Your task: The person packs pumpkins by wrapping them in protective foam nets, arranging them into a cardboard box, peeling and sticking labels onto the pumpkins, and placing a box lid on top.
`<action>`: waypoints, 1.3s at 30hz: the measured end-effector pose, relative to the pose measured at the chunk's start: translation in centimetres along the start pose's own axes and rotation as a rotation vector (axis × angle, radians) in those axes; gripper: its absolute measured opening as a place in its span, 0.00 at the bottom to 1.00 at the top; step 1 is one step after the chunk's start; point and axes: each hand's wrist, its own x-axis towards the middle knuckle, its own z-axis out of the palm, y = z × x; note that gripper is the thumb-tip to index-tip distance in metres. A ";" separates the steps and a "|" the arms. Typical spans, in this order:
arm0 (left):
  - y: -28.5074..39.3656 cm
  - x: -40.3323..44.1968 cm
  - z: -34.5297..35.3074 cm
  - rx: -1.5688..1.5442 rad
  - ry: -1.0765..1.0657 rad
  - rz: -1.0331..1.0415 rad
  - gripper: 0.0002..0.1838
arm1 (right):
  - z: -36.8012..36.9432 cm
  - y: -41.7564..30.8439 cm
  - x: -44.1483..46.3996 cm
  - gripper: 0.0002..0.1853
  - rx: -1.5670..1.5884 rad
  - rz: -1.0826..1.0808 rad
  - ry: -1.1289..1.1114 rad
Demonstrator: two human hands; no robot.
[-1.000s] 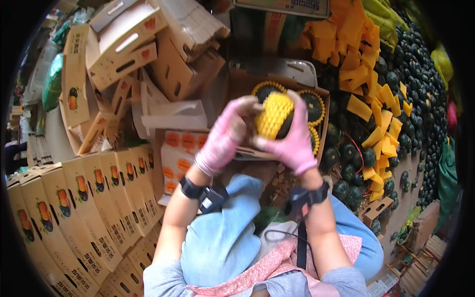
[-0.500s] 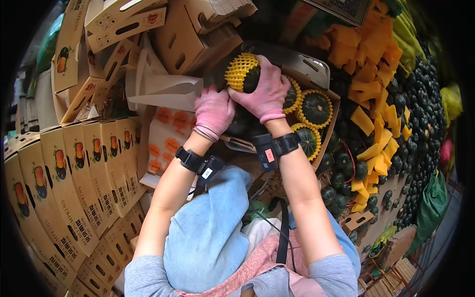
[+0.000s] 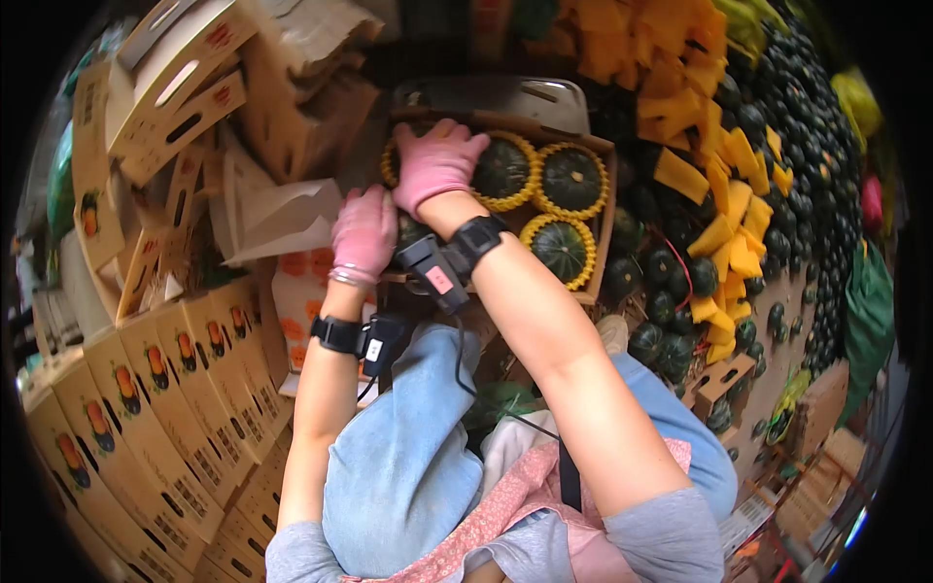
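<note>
My right hand (image 3: pixel 439 167), in a pink glove, is cupped over a dark green pumpkin in a yellow foam net at the left of a cardboard box (image 3: pixel 606 209); the hand hides most of that pumpkin. Right of it in the box are a netted pumpkin (image 3: pixel 502 173), another netted pumpkin (image 3: pixel 571 181) and a lower netted pumpkin (image 3: pixel 559 249). Also gloved in pink, my left hand (image 3: pixel 365 233) lies at the box's left side, its fingers extended. Part of a dark green pumpkin (image 3: pixel 412 229) shows between my hands.
Printed pumpkin cartons (image 3: pixel 136 389) stand in a row at left, with open cartons (image 3: pixel 185 87) above. A metal tray (image 3: pixel 544 92) lies behind the box. Yellow foam nets (image 3: pixel 734 219) and many loose pumpkins (image 3: pixel 807 194) cover the right side.
My right hand has moved left and down with the netted pumpkin, which now sits in the box. My left hand has moved away from it, to the left. The camera view has shifted.
</note>
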 end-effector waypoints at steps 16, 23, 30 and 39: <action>11.7 -3.5 -1.5 0.349 -0.211 0.293 0.34 | 4.0 37.0 -0.3 0.35 0.203 0.685 0.387; 13.4 -2.0 -3.2 0.268 -0.182 0.314 0.42 | 5.1 38.0 1.7 0.32 0.156 0.595 0.132; 17.0 3.4 -0.8 0.068 -0.066 0.780 0.34 | 9.2 41.0 0.9 0.13 0.290 0.519 0.482; 21.1 -2.2 -7.2 -0.418 -0.281 0.747 0.35 | -1.5 19.1 -16.7 0.23 1.174 -0.100 0.752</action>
